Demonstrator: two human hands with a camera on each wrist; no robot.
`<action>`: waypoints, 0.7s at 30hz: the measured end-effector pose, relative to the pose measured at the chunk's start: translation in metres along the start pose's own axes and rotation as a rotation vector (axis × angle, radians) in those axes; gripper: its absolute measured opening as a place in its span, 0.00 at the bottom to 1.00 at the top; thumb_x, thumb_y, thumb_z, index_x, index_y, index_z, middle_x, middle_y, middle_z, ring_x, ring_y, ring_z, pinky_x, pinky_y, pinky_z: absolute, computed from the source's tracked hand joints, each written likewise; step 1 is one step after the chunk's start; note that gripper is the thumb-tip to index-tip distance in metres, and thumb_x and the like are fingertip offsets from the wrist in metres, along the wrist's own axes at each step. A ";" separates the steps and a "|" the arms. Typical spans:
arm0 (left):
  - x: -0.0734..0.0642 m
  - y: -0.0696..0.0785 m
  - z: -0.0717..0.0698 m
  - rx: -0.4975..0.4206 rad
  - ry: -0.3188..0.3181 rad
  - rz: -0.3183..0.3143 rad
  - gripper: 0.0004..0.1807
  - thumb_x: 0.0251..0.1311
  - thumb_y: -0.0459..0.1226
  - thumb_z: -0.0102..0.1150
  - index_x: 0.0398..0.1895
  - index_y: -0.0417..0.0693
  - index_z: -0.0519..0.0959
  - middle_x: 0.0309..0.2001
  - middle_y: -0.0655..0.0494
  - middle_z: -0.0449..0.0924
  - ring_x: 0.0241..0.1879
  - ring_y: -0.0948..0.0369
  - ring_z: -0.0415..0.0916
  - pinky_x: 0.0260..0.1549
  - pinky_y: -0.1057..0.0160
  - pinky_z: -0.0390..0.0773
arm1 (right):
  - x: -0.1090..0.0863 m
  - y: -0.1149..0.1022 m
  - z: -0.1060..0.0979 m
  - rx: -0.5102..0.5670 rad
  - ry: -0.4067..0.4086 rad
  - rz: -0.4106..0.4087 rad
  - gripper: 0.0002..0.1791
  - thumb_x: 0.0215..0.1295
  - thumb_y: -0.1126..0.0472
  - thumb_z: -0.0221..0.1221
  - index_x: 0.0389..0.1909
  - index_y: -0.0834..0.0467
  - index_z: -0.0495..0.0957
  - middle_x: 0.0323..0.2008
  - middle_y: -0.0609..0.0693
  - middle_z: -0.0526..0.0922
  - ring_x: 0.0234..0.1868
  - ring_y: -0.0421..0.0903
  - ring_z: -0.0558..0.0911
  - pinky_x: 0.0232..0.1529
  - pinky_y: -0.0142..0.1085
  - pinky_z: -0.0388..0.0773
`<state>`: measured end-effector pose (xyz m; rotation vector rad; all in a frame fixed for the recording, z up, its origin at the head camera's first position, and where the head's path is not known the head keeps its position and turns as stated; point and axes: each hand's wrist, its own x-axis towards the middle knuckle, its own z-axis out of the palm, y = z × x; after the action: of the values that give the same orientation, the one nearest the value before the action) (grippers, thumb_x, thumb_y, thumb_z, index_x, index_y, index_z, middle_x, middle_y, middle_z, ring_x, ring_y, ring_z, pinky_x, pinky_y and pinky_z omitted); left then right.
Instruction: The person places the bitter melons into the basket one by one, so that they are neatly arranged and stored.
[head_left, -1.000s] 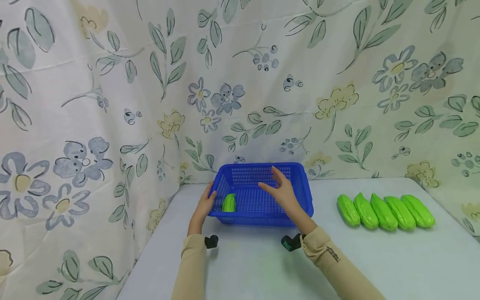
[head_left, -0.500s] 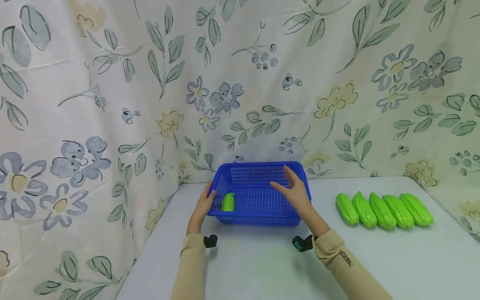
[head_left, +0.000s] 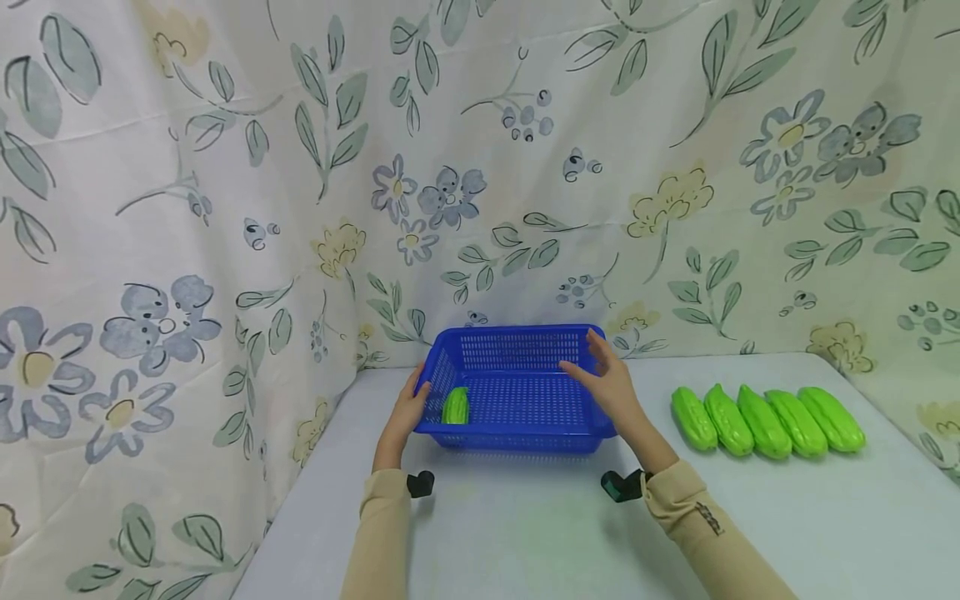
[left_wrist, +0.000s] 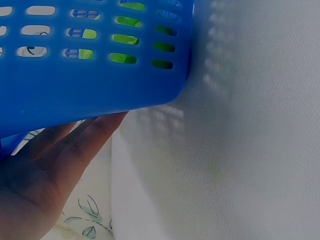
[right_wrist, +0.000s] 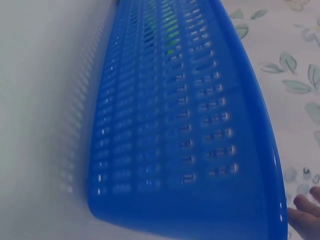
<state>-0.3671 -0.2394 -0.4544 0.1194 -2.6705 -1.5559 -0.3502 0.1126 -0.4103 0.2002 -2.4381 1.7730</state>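
Note:
A blue perforated plastic basket [head_left: 517,432] sits on the white table against the curtain. One bright green bitter melon [head_left: 455,407] lies inside it, at the left end. My left hand [head_left: 408,408] rests against the basket's left side; in the left wrist view its fingers [left_wrist: 85,145] lie fairly straight along the outer wall. Over the basket's right rim hovers my right hand [head_left: 611,387], thumb and fingers spread apart and holding nothing. In the right wrist view, only the fingertips [right_wrist: 306,212] show beyond the rim.
Several more bitter melons [head_left: 767,423] lie side by side in a row on the table [head_left: 517,533], to the right of the basket. A floral curtain [head_left: 480,167] hangs behind and along the left side. Black wrist-worn devices [head_left: 622,486] sit at both wrists.
My right hand has moved right, from above the basket's inside to its right rim, fingers still spread. The left hand, basket and bitter melons stay in place.

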 end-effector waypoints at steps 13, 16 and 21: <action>0.001 -0.001 0.001 -0.003 -0.003 0.003 0.30 0.77 0.44 0.36 0.79 0.55 0.46 0.78 0.40 0.45 0.76 0.37 0.43 0.71 0.33 0.48 | -0.001 0.009 -0.025 -0.037 0.038 0.006 0.51 0.64 0.44 0.62 0.78 0.56 0.43 0.78 0.57 0.51 0.78 0.57 0.53 0.76 0.51 0.53; 0.002 -0.002 0.000 -0.003 -0.004 0.008 0.30 0.77 0.44 0.35 0.79 0.55 0.46 0.78 0.40 0.45 0.76 0.37 0.43 0.71 0.33 0.47 | -0.002 0.011 -0.030 -0.037 0.058 0.000 0.51 0.64 0.45 0.62 0.78 0.57 0.44 0.77 0.58 0.51 0.78 0.57 0.53 0.76 0.52 0.53; 0.002 -0.002 0.000 -0.011 -0.007 0.007 0.30 0.77 0.44 0.35 0.79 0.55 0.46 0.78 0.40 0.44 0.76 0.37 0.43 0.71 0.33 0.47 | -0.002 0.016 -0.038 -0.029 0.099 -0.020 0.50 0.64 0.47 0.63 0.78 0.56 0.45 0.77 0.58 0.52 0.78 0.58 0.53 0.76 0.54 0.53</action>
<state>-0.3687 -0.2407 -0.4560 0.1046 -2.6642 -1.5722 -0.3503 0.1541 -0.4137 0.1303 -2.3830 1.6958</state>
